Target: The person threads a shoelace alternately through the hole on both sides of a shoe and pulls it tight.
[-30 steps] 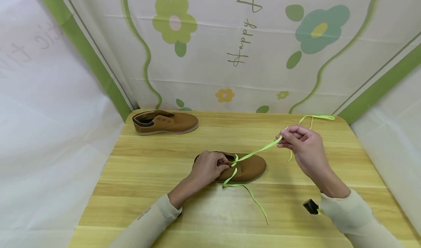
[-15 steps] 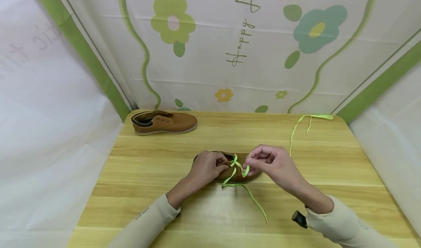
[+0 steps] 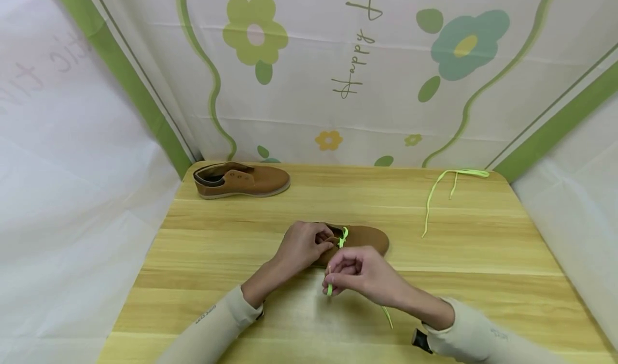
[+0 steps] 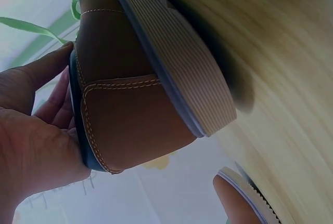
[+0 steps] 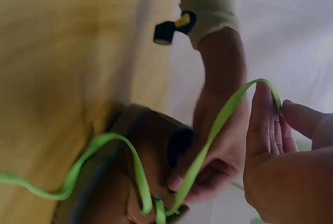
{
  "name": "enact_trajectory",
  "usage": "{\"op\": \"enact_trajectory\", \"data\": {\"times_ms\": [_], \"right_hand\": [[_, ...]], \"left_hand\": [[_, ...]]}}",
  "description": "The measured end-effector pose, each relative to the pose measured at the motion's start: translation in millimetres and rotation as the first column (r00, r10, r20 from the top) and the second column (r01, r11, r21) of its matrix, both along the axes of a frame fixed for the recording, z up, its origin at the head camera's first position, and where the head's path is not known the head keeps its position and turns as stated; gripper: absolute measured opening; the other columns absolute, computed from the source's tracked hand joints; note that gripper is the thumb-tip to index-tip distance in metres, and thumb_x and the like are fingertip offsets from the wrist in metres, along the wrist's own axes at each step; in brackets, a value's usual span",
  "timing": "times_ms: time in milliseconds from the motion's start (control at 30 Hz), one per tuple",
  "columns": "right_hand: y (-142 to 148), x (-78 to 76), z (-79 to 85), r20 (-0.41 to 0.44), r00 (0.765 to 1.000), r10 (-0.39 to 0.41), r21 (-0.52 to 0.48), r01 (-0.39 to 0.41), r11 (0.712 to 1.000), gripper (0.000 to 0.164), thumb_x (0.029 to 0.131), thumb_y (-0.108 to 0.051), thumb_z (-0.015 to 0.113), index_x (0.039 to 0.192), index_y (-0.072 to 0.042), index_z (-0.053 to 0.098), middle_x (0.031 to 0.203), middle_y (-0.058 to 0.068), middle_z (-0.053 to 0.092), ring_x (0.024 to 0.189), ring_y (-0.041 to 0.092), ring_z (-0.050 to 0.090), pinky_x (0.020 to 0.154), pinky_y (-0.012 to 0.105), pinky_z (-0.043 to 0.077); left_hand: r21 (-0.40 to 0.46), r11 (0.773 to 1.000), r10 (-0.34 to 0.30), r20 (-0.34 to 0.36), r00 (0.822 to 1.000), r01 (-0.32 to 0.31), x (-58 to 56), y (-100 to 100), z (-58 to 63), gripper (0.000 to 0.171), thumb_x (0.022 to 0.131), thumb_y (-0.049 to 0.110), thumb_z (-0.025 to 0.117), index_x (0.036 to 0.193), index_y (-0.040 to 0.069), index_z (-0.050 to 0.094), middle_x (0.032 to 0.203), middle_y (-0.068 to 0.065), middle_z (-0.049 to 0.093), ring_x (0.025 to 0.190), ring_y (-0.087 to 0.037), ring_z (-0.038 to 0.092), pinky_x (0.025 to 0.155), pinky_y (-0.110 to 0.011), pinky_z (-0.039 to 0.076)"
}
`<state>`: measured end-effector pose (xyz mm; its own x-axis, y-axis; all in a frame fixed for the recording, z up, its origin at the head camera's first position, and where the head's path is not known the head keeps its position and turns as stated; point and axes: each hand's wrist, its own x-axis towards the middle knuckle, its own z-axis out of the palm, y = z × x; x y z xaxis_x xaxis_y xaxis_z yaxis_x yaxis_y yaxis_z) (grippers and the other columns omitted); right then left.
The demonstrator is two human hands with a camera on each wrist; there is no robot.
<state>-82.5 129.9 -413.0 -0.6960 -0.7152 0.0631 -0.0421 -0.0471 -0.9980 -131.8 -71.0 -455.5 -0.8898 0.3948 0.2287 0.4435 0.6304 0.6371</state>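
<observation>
A brown shoe (image 3: 369,238) lies mid-table with its toe to the right. A bright green shoelace (image 5: 208,135) runs through eyelets near its opening. My left hand (image 3: 300,247) holds the shoe at the edge of its opening, thumb against the upper, as the left wrist view shows from the heel side. In front of the shoe, my right hand (image 3: 364,275) pinches one end of the lace between thumb and fingers. From the shoe, that length rises in an arc to the fingertips in the right wrist view. The lace's other end trails onto the table, partly hidden under the right hand.
A second brown shoe (image 3: 267,180), with no lace in its eyelets, stands at the back left of the wooden table (image 3: 232,224). Another green shoelace (image 3: 475,173) lies at the back right. Printed white curtains (image 3: 299,101) rise behind and beside the table.
My right hand has come from the right, across the shoe's toe, to the near side, bringing the lace end with it. The stretched lace has slackened. My left hand has stayed on the shoe.
</observation>
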Motion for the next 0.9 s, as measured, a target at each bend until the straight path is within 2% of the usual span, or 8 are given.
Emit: {"op": "enact_trajectory", "data": {"times_ms": [133, 333, 467, 567, 700, 800, 900], "right_hand": [[-9.7, 6.6, -16.9, -0.034, 0.999, 0.019, 0.037, -0.017, 0.999, 0.014, 0.1, -0.003, 0.072, 0.1, 0.011, 0.067, 0.093, 0.022, 0.077, 0.082, 0.018, 0.078, 0.073, 0.043, 0.064], [-19.4, 12.4, -35.3, -0.091, 0.996, 0.008, 0.116, 0.003, 0.993, 0.009, 0.098, -0.004, 0.074, 0.099, 0.004, 0.071, 0.094, 0.017, 0.078, 0.083, 0.025, 0.079, 0.074, 0.044, 0.064], [-24.3, 13.8, -42.5, -0.152, 0.988, 0.028, 0.171, -0.002, 0.985, 0.005, 0.097, -0.002, 0.075, 0.1, 0.002, 0.072, 0.094, 0.014, 0.079, 0.084, 0.02, 0.078, 0.074, 0.035, 0.064], [-27.4, 14.2, -46.5, -0.248, 0.967, 0.05, 0.242, 0.012, 0.97, 0.003, 0.096, -0.004, 0.077, 0.097, -0.003, 0.074, 0.092, 0.006, 0.08, 0.084, 0.009, 0.077, 0.075, 0.025, 0.062], [-30.2, 13.7, -51.1, -0.385, 0.919, 0.082, 0.323, 0.051, 0.945, 0.005, 0.095, -0.009, 0.081, 0.095, -0.012, 0.077, 0.09, -0.005, 0.08, 0.083, -0.005, 0.072, 0.074, 0.018, 0.059], [-31.4, 12.8, -55.7, -0.421, 0.901, 0.109, 0.351, 0.051, 0.935, 0.005, 0.095, -0.008, 0.081, 0.094, -0.012, 0.077, 0.089, -0.005, 0.079, 0.082, -0.008, 0.069, 0.073, 0.015, 0.057], [-32.3, 12.0, -60.0, -0.429, 0.894, 0.134, 0.371, 0.039, 0.928, 0.006, 0.094, -0.007, 0.081, 0.093, -0.012, 0.077, 0.088, -0.006, 0.078, 0.082, -0.008, 0.068, 0.073, 0.014, 0.056]], "left_hand": [[0.011, 1.0, -0.01, -0.011, 1.0, 0.01, 0.0, -0.9, 1.0, 0.009, 0.09, 0.01, 0.086, 0.098, 0.01, 0.082, 0.087, -0.001, 0.08, 0.073, -0.009, 0.074, 0.065, -0.018, 0.055], [0.028, 1.0, -0.007, -0.019, 1.0, 0.007, -0.5, -3.0, 3.3, 0.008, 0.09, 0.008, 0.085, 0.097, 0.011, 0.081, 0.087, 0.0, 0.08, 0.074, -0.009, 0.074, 0.065, -0.019, 0.055], [0.021, 1.0, 0.008, -0.037, 0.999, -0.007, -1.8, -3.4, 3.5, 0.008, 0.091, 0.01, 0.085, 0.097, 0.012, 0.082, 0.088, 0.002, 0.08, 0.075, -0.009, 0.074, 0.066, -0.022, 0.056], [0.02, 1.0, 0.019, -0.058, 0.998, -0.018, -2.6, -3.2, 3.5, 0.009, 0.091, 0.012, 0.085, 0.099, 0.014, 0.082, 0.09, 0.003, 0.08, 0.077, -0.008, 0.074, 0.068, -0.024, 0.055], [0.037, 0.999, 0.024, -0.097, 0.995, -0.021, -4.8, -2.8, 2.3, 0.009, 0.091, 0.011, 0.085, 0.099, 0.014, 0.083, 0.092, 0.003, 0.081, 0.079, -0.008, 0.073, 0.069, -0.026, 0.056], [0.071, 0.997, 0.018, -0.133, 0.991, -0.009, -6.7, -2.6, 1.2, 0.008, 0.092, 0.008, 0.083, 0.099, 0.012, 0.083, 0.095, 0.002, 0.081, 0.084, -0.011, 0.075, 0.072, -0.027, 0.058], [0.102, 0.995, 0.015, -0.178, 0.984, 0.003, -7.7, -2.3, 0.6, 0.009, 0.092, 0.005, 0.083, 0.099, 0.01, 0.083, 0.097, 0.001, 0.081, 0.086, -0.013, 0.076, 0.072, -0.027, 0.059]]}}
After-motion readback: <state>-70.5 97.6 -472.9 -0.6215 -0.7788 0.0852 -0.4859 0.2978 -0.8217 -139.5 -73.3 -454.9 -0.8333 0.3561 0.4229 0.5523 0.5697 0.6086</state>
